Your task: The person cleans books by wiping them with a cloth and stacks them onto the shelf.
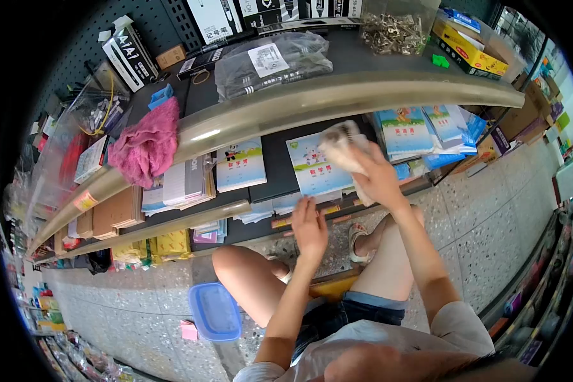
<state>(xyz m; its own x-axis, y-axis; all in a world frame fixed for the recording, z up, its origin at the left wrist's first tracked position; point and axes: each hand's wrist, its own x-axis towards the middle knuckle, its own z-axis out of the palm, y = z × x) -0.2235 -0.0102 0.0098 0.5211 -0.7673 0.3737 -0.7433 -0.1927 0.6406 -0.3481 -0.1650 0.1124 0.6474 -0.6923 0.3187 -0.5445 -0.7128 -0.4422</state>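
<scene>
A crumpled whitish cloth [342, 146] is in my right hand [377, 175], over the right part of a blue-and-white exercise book [313, 167] on the lower shelf. Near that book's lower edge is my left hand [309, 227], its fingers slightly bent and apart, holding nothing. Another exercise book [240, 167] lies to the left on the same dark shelf. More exercise books [403, 132] are stacked to the right of the cloth.
A pink cloth [148, 145] hangs over the curved shelf edge [337, 94]. Above stand a bin of metal clips [395, 33], a plastic bag [274, 62] and a yellow box [471, 48]. A blue basin [216, 311] sits on the floor beside my legs.
</scene>
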